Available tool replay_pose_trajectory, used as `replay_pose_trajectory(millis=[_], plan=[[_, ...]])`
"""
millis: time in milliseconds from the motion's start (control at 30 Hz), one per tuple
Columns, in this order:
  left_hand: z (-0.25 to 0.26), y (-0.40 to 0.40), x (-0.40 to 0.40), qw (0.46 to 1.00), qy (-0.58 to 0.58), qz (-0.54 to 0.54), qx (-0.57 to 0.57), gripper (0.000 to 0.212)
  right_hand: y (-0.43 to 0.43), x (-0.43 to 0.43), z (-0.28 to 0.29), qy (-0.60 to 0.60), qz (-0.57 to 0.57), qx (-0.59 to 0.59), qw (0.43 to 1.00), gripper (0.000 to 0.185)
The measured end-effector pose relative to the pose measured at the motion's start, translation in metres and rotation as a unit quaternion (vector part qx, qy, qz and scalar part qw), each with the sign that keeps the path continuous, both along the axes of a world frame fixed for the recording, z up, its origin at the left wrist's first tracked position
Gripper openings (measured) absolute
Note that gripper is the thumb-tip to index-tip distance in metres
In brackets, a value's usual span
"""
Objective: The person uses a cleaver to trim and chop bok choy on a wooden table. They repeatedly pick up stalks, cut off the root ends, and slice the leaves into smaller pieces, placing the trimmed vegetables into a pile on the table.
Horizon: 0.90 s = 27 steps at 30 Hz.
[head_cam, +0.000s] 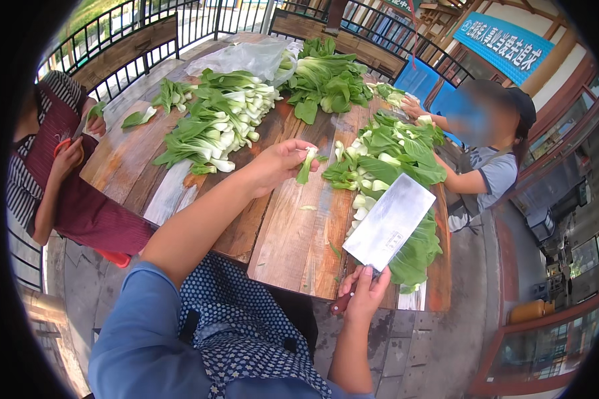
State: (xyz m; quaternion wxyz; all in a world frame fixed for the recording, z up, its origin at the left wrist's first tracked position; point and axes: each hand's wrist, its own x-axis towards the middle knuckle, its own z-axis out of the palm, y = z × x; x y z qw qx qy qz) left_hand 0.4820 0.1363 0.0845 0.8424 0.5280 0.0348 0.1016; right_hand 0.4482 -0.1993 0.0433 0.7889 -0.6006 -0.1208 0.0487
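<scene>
Between the fingertips of my left hand (282, 167) is a small piece of bok choy (307, 165), white end up and leaf hanging down. My right hand (367, 294) grips the wooden handle of a Chinese cleaver (390, 219), its broad steel blade angled up and away over the table's right side. Under and beyond the blade lies a heap of bok choy (404, 149), with large leaves (414, 254) reaching toward the near edge. A long pile of bok choy (229, 114) lies at the left, its white ends facing right. A cut scrap (308, 207) rests on the wooden table (289, 239).
One person (65, 149) at the left holds orange-handled scissors (69, 149) and a leaf. Another person (489, 149) at the right reaches over the greens. More bok choy (324, 80) and a clear plastic bag (249, 60) lie at the far side, before wood-and-metal benches (125, 55).
</scene>
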Motion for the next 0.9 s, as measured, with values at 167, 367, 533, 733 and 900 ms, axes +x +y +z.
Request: replay_pose_trajectory(millis=[167,367,533,733,900], plan=[[-0.001,-0.006,-0.024,0.998,-0.029,-0.011,-0.048,0.027,0.001,0.001,0.0,0.004,0.005,-0.006,1.0,0.034],[0.008,-0.01,-0.049,0.999,-0.019,0.01,-0.028,0.025,0.0,0.001,0.002,0.023,0.011,0.006,1.0,0.033],[0.005,-0.012,-0.066,0.996,-0.034,0.04,0.073,0.024,0.002,0.001,0.004,0.021,0.008,-0.002,1.0,0.033],[-0.007,-0.016,-0.091,0.986,0.011,0.089,0.144,0.026,0.001,-0.001,0.006,0.022,0.006,-0.009,1.0,0.031],[-0.008,-0.029,-0.101,0.794,-0.097,0.155,0.579,0.023,0.002,0.003,0.0,0.013,0.015,-0.008,1.0,0.03]])
